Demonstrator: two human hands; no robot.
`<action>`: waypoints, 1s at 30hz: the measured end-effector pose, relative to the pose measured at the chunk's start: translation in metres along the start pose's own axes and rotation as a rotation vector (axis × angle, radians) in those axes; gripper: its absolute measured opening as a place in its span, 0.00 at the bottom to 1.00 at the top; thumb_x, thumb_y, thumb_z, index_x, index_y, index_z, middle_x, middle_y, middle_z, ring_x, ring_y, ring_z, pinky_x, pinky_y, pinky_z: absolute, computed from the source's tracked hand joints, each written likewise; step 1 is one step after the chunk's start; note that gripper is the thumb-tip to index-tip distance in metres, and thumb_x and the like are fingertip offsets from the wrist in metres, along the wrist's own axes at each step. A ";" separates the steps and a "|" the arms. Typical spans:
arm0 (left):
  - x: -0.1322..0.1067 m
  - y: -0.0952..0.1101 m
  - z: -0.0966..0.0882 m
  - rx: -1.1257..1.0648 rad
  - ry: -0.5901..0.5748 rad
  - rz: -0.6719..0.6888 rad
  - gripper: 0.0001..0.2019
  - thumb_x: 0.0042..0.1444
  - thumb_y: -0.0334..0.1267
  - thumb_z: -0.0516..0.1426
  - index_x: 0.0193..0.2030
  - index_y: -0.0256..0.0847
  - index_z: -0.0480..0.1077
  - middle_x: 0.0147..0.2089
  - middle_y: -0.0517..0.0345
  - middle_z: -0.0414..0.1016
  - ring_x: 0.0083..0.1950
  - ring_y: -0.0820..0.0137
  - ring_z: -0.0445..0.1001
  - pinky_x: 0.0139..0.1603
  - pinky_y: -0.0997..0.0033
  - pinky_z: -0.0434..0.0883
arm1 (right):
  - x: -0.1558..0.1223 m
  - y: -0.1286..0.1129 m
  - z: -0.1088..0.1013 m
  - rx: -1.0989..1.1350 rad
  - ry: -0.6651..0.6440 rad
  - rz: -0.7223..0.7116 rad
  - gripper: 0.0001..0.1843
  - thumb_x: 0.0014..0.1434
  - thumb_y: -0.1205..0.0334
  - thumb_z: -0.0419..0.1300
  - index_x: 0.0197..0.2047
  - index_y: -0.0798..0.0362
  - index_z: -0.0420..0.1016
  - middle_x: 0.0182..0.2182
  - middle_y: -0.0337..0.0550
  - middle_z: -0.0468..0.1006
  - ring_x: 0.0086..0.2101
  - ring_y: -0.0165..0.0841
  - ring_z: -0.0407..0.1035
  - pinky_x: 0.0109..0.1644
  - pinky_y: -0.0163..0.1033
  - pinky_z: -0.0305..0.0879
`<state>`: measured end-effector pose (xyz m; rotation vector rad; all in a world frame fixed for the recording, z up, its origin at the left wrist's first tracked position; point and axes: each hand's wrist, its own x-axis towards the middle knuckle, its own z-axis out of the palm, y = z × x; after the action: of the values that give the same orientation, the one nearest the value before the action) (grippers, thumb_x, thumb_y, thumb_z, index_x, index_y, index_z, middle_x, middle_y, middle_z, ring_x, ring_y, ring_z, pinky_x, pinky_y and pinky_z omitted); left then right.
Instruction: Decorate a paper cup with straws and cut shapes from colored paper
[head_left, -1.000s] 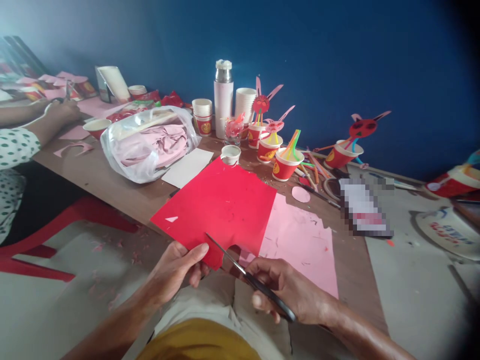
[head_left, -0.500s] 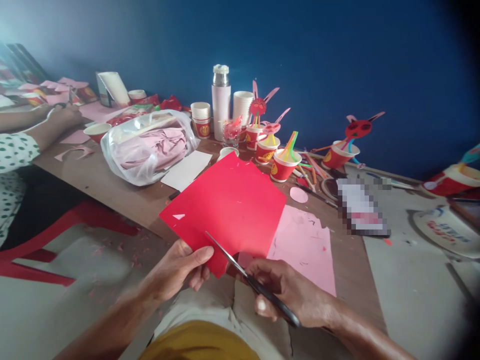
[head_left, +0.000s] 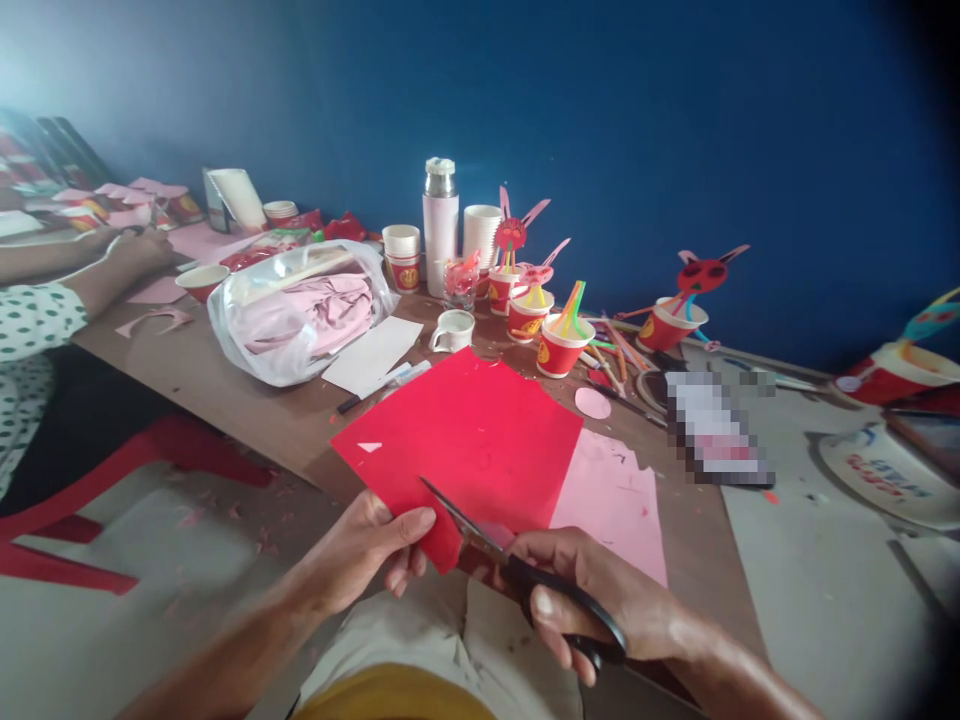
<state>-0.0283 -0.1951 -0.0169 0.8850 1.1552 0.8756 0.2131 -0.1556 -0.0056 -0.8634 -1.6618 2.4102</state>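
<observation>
Between the thumb and fingers of my left hand (head_left: 382,545) is the lower left edge of a large red sheet of paper (head_left: 472,430). My right hand (head_left: 585,590) grips black-handled scissors (head_left: 540,580), whose blades reach across the lower part of the red sheet and point up and left toward my left thumb. A cut-out gap shows in the sheet's lower edge beside the blades. Behind the red sheet, a pink sheet (head_left: 622,500) lies on the table.
A plastic bag of pink material (head_left: 300,310) lies left of a white mug (head_left: 452,330). A bottle (head_left: 440,230), red paper cups with straws (head_left: 564,345) and a blurred-out phone (head_left: 718,430) stand or lie beyond. Another person's hands (head_left: 139,250) work at far left, near a red chair (head_left: 150,470).
The scissor handles have spread apart and swung down to the right. The red sheet sits slightly lower in view, and the white mug behind it shows more.
</observation>
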 end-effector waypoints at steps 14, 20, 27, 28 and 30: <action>0.001 -0.019 0.017 -0.079 -0.169 -0.031 0.19 0.52 0.49 0.56 0.23 0.32 0.71 0.15 0.60 0.66 0.12 0.82 0.59 0.12 0.82 0.54 | -0.021 0.000 -0.014 -0.053 -0.067 0.171 0.21 0.49 0.52 0.65 0.40 0.55 0.64 0.22 0.31 0.65 0.19 0.17 0.58 0.20 0.22 0.57; 0.000 -0.016 0.018 -0.090 -0.238 -0.074 0.21 0.52 0.50 0.56 0.21 0.31 0.70 0.15 0.60 0.64 0.12 0.81 0.58 0.12 0.81 0.53 | -0.023 0.004 -0.013 -0.156 -0.031 0.102 0.22 0.48 0.51 0.65 0.41 0.55 0.66 0.23 0.31 0.62 0.20 0.18 0.55 0.18 0.21 0.50; -0.001 -0.019 0.009 -0.068 -0.215 -0.118 0.23 0.50 0.53 0.56 0.19 0.31 0.69 0.14 0.59 0.64 0.13 0.81 0.59 0.12 0.81 0.53 | -0.019 0.009 -0.011 -0.158 0.065 0.140 0.21 0.48 0.50 0.66 0.40 0.55 0.68 0.20 0.31 0.65 0.16 0.18 0.56 0.17 0.23 0.53; -0.002 -0.020 0.008 -0.082 -0.216 -0.134 0.23 0.49 0.53 0.57 0.19 0.31 0.69 0.14 0.59 0.63 0.12 0.81 0.59 0.12 0.81 0.53 | -0.019 0.008 -0.011 -0.158 0.065 0.151 0.21 0.48 0.50 0.66 0.40 0.55 0.69 0.20 0.31 0.65 0.16 0.18 0.56 0.17 0.23 0.53; -0.003 -0.022 0.005 -0.108 -0.228 -0.168 0.23 0.48 0.54 0.58 0.18 0.31 0.69 0.13 0.59 0.63 0.12 0.80 0.59 0.11 0.81 0.53 | -0.018 0.007 -0.012 -0.170 0.055 0.187 0.22 0.47 0.50 0.66 0.40 0.55 0.69 0.19 0.31 0.65 0.16 0.19 0.57 0.17 0.24 0.54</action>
<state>-0.0211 -0.2069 -0.0348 0.7664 0.9597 0.6743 0.2358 -0.1551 -0.0076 -1.1479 -1.8629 2.3593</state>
